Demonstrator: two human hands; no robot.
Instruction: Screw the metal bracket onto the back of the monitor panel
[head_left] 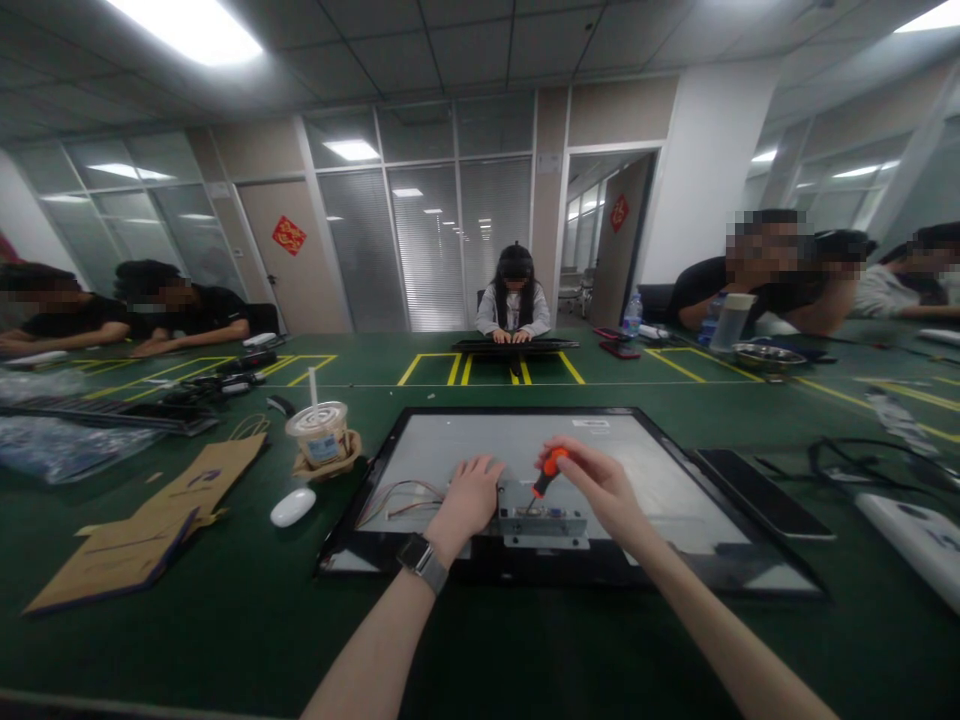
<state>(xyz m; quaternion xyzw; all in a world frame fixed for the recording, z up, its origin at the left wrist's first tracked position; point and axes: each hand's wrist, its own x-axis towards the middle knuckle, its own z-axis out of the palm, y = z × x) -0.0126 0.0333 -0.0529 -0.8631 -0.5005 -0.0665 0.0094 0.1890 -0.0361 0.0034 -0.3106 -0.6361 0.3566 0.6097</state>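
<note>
A flat monitor panel (660, 470) lies back side up on the green table in front of me, with a metal connector bracket (544, 522) near its front edge and thin coloured wires (397, 497) at its left. My right hand (596, 482) is closed round a small screwdriver with an orange-and-black handle (550, 470), its tip pointing down at the bracket. My left hand (471, 497), with a watch on the wrist, rests on the panel just left of the bracket, fingers curled down.
A lidded drink cup (321, 432), a white mouse (292, 506) and brown paper bags (150, 520) lie to the left. A black slab (761, 492), cables and a white device (919, 535) lie to the right. Other people sit around the table, one opposite me (514, 300).
</note>
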